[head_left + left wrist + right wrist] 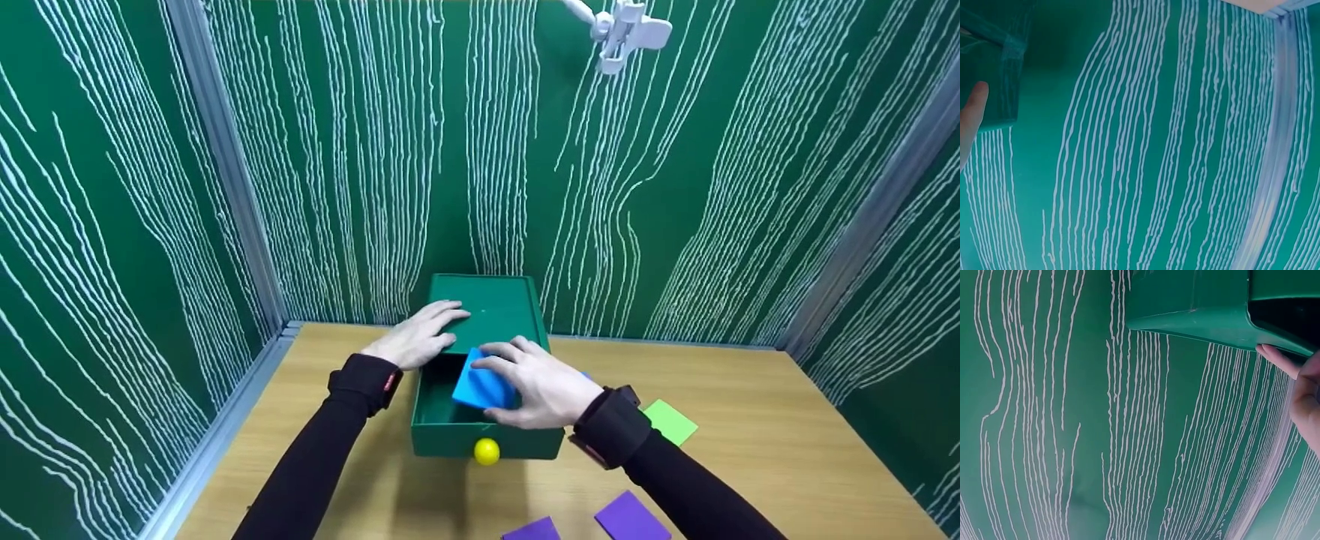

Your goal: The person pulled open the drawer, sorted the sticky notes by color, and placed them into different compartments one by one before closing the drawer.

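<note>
A green box stands on the table with its drawer pulled out toward me; a yellow ball knob is on the drawer's front. My left hand rests on the left side of the box top, fingers nearly straight. My right hand pinches a blue square card, tilted over the drawer's opening. The hand covers the card's right part and the drawer's right side. In the left wrist view only one finger shows. The right wrist view catches part of the right hand beside the box.
A light green square card lies right of the drawer. Two purple cards, one nearer my right sleeve and another, lie at the front. A bit of blue peeks out behind the right wrist. Behind stands a green wall with white lines and a white clamp.
</note>
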### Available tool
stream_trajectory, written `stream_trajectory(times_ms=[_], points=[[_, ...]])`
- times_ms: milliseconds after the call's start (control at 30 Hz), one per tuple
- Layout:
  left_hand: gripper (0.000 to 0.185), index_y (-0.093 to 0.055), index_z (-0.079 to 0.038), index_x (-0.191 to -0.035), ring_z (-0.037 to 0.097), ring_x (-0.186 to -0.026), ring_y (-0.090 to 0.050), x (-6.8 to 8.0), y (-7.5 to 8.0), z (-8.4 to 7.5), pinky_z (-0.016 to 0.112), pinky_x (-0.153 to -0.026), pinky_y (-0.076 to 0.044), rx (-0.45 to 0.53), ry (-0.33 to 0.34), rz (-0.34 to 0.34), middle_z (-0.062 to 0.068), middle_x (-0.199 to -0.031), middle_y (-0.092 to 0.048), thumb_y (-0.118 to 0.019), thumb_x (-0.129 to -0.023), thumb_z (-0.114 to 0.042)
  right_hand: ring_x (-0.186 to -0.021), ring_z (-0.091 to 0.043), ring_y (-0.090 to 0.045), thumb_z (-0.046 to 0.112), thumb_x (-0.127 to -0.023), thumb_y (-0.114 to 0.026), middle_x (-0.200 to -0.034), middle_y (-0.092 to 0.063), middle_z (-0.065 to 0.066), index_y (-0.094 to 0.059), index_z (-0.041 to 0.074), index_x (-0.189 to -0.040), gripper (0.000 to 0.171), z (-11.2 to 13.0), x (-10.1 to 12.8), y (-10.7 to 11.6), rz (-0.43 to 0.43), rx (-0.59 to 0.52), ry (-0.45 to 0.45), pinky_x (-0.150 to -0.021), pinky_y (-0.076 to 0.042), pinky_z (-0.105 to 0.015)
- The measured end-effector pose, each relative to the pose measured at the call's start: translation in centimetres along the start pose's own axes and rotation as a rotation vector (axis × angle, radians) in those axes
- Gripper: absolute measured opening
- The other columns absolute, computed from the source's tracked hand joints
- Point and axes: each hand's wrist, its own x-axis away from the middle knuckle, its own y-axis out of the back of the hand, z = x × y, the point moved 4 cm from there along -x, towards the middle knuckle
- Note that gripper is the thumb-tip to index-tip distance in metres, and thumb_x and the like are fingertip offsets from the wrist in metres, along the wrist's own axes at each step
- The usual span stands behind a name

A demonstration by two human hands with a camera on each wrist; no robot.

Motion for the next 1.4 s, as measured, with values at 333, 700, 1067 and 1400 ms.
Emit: stream_trajectory(times_ms=[333,700,1067,1400], points=[[0.048,-0.045,-0.02,-0.15,0.026,-0.152,-0.027,-0.2,-0.5,0.6,0.047,-0.124,-0.025,0.004,0.005,-0.006,0.005,-0.163,-0.033,-0.044,-0.103,-0.028,-0.123,-0.029,-0.054,0.055,-0.089,-0.069,-0.146,-0.053,-0.011,-0.06,0.017,-0.136,0.06,-0.4,-0.7,-0.9,0.015,0.009,0.054,-0.101,-0.053,-0.04],[0.049,-0.044,-0.022,-0.151,0.024,-0.152,-0.027,-0.1,0.0,1.1,0.046,-0.124,-0.025,0.01,0.017,0.004,0.003,-0.164,-0.031,-0.044,-0.103,-0.029,-0.123,-0.025,-0.058,0.054,-0.093,-0.064,-0.138,-0.057,-0.011,-0.063,0.013,-0.131,0.056,-3.1,0.9,1.1,-0.094,-0.025,0.056,-0.105,-0.05,-0.043],[0.049,-0.046,-0.021,-0.15,0.023,-0.151,-0.029,0.1,0.3,1.2,0.044,-0.124,-0.026,0.014,0.011,-0.011,0.003,-0.163,-0.032,-0.045,-0.101,-0.03,-0.128,-0.036,-0.053,0.043,-0.092,-0.07,-0.138,-0.055,-0.018,-0.06,0.008,-0.134,0.055,-11.6,5.3,0.2,-0.141,-0.078,-0.271,-0.105,-0.048,-0.051],[0.05,-0.044,-0.022,-0.151,0.023,-0.152,-0.027,0.0,-0.2,0.4,0.045,-0.125,-0.024,0.032,-0.005,-0.008,0.002,-0.164,-0.031,-0.044,-0.102,-0.031,-0.128,-0.045,-0.046,0.049,-0.094,-0.064,-0.139,-0.051,-0.022,-0.056,0.006,-0.137,0.061,-15.7,8.6,-4.9,-0.102,-0.087,-0.476,-0.104,-0.043,-0.06]])
